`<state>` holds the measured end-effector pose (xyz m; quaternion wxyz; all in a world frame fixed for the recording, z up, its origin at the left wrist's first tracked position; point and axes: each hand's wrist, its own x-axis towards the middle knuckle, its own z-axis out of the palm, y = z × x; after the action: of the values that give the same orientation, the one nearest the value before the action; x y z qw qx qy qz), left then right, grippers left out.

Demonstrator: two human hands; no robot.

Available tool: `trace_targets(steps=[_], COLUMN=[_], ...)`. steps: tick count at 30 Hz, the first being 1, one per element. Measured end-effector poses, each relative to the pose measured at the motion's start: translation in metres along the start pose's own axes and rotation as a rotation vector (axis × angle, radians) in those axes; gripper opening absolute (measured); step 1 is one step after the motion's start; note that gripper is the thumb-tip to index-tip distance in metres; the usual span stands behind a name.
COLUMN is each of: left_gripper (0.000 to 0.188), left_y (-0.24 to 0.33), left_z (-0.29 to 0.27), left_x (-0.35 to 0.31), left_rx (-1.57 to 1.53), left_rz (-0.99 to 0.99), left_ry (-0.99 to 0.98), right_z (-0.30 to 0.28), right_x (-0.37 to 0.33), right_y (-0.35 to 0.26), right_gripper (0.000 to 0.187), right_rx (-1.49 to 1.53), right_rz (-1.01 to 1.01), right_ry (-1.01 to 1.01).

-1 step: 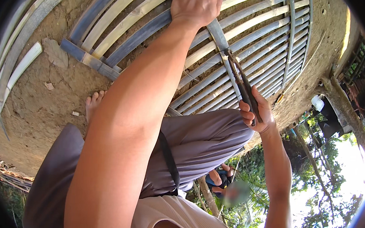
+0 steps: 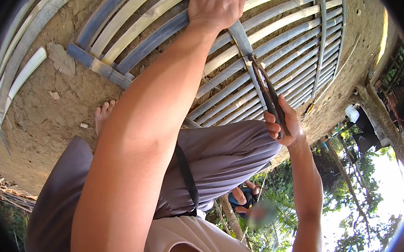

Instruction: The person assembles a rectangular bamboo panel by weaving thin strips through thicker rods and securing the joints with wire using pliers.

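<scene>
My left hand reaches across to the top of the view and rests on a bamboo slat panel. Its fingers are mostly cut off by the upper edge, so their grip is hidden. In my right hand is a pair of dark, worn pliers, with fingers wrapped around the handles. The tips of the pliers meet a flat cross slat just below my left hand. Whether the jaws pinch anything there is too small to tell.
Loose split bamboo strips lie at the left on bare earth. My bent knee is close to the panel's near edge. A tree trunk stands at the right. Another person sits among greenery in the background.
</scene>
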<state>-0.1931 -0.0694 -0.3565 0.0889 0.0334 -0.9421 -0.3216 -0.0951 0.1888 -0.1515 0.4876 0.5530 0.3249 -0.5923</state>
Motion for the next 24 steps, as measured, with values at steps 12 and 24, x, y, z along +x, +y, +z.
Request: trace_targets(steps=[12,24], left_gripper=[0.037,0.038], left_y=[0.001,0.001], left_z=[0.007,0.005], left_x=[0.000,0.000], left_rx=[0.006,0.002], left_rz=[0.017,0.021], left_ry=[0.016,0.021], right_z=[0.083,0.044], right_x=[-0.017,-0.010], right_y=[-0.050,-0.090], right_gripper=[0.051,0.051], right_rx=[-2.497,-0.794], right_rz=[-0.517,0.134], right_ry=[0.585,0.264])
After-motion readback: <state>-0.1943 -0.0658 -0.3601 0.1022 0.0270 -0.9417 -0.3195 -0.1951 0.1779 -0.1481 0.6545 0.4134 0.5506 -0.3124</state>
